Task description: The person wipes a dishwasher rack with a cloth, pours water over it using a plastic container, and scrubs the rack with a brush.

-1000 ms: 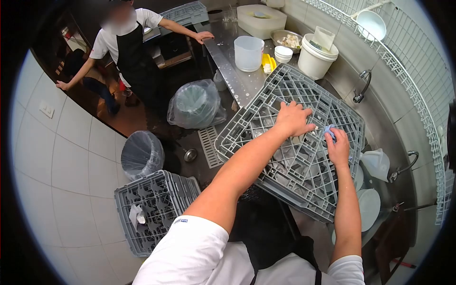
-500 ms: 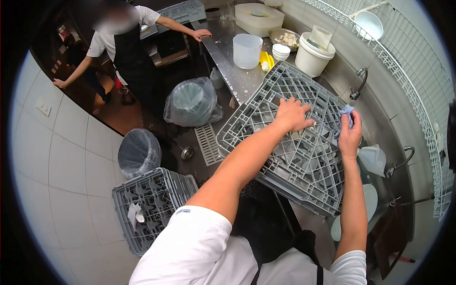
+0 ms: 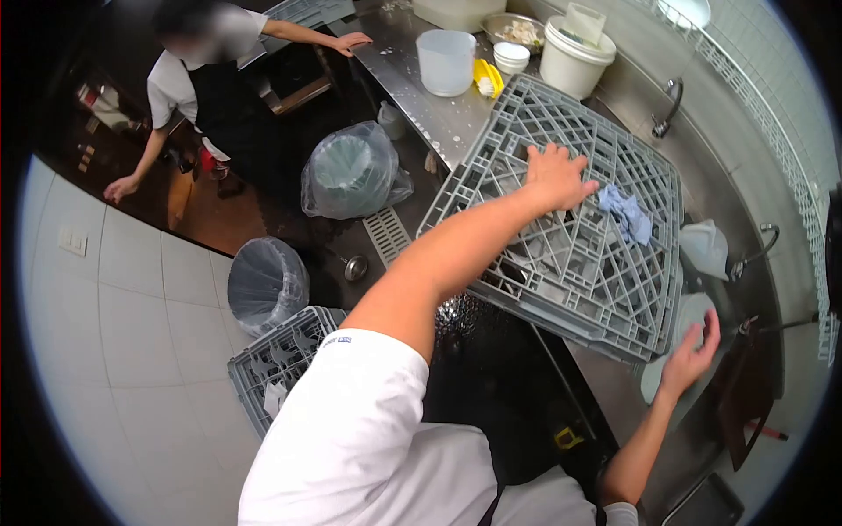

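A large grey plastic dish rack (image 3: 574,294) lies over the sink counter with its lattice face up. My left hand (image 3: 558,178) rests on the lattice with its fingers spread. A crumpled blue cloth (image 3: 625,215) lies on the rack, just right of my left hand and apart from it. Beyond the rack's near right corner, my right hand (image 3: 691,355) is in the air with nothing in it, thumb and fingers apart. Under the lattice, grey and clear shapes show only in part.
Two lined bins (image 3: 355,171) stand on the floor; a second rack (image 3: 285,359) sits lower left. A translucent tub (image 3: 450,63), a yellow brush (image 3: 487,81) and a white bucket (image 3: 576,60) line the back counter. Taps (image 3: 674,105) edge the right wall. A co-worker (image 3: 224,96) stands at left.
My right hand has let go of the blue cloth and moved down toward me. The cloth now lies on the rack. My left hand stays spread on the lattice.
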A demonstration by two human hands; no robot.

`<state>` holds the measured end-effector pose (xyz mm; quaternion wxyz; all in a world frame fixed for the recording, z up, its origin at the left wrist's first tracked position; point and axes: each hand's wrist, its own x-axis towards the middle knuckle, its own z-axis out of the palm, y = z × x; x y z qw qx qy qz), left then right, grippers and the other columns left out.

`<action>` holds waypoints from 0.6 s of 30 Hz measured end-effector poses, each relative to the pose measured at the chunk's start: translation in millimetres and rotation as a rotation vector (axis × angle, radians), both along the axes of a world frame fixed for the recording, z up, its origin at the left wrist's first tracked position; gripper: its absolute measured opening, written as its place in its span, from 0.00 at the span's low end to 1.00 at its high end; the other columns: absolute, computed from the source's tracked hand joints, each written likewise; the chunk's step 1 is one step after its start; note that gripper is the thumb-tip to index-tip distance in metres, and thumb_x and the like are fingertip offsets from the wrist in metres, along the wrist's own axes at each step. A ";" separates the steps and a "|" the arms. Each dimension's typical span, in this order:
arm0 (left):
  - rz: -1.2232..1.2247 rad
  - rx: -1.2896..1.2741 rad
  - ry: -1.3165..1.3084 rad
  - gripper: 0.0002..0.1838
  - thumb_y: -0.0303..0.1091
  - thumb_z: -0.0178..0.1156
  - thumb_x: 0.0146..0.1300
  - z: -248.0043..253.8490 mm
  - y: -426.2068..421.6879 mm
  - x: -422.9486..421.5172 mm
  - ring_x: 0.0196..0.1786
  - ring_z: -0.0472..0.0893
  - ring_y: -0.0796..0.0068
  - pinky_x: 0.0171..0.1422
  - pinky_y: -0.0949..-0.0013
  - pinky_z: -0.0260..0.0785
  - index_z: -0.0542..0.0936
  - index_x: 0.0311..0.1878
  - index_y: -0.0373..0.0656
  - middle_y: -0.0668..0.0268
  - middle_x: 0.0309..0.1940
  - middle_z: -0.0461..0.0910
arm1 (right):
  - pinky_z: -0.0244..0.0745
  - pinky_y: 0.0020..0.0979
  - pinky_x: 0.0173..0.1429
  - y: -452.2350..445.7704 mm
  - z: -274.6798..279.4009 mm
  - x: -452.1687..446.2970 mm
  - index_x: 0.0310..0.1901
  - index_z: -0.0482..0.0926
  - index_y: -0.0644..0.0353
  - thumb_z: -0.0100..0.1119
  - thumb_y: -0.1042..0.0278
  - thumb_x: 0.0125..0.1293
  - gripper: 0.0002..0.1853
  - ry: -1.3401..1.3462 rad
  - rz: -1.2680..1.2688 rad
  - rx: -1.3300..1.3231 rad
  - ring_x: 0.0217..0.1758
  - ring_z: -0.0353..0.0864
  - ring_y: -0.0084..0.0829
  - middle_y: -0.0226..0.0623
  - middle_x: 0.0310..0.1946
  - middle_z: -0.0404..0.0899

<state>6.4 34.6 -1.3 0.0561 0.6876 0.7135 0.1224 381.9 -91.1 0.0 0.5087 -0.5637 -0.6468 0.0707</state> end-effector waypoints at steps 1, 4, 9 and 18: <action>0.003 0.000 -0.001 0.34 0.69 0.50 0.69 -1.2 0.2 0.5 0.70 0.71 0.55 0.70 0.35 0.57 0.77 0.69 0.59 0.56 0.64 0.77 | 0.65 0.37 0.72 -22.5 -8.0 14.7 0.67 0.72 0.68 0.58 0.70 0.75 0.22 0.072 -0.059 0.039 0.66 0.74 0.38 0.46 0.62 0.77; -0.013 0.002 0.016 0.34 0.69 0.49 0.70 -1.0 2.2 2.0 0.71 0.70 0.54 0.70 0.33 0.56 0.77 0.70 0.59 0.56 0.66 0.76 | 0.68 0.37 0.68 -90.1 -41.4 63.5 0.69 0.69 0.68 0.55 0.71 0.76 0.22 0.193 -0.277 0.163 0.62 0.74 0.38 0.46 0.61 0.75; -0.444 0.315 0.404 0.26 0.56 0.51 0.75 -35.5 19.2 -40.6 0.64 0.79 0.51 0.65 0.43 0.71 0.81 0.64 0.50 0.58 0.61 0.82 | 0.69 0.40 0.64 -219.6 -153.4 103.2 0.63 0.71 0.66 0.61 0.72 0.69 0.22 0.035 -0.666 -0.019 0.57 0.74 0.40 0.45 0.54 0.74; -0.320 0.123 0.371 0.28 0.55 0.40 0.82 -42.7 53.8 -102.0 0.68 0.74 0.43 0.70 0.50 0.65 0.69 0.78 0.57 0.47 0.70 0.73 | 0.76 0.47 0.56 -400.1 -287.5 157.4 0.54 0.81 0.61 0.63 0.60 0.71 0.16 0.562 -1.032 -0.843 0.51 0.81 0.54 0.51 0.46 0.81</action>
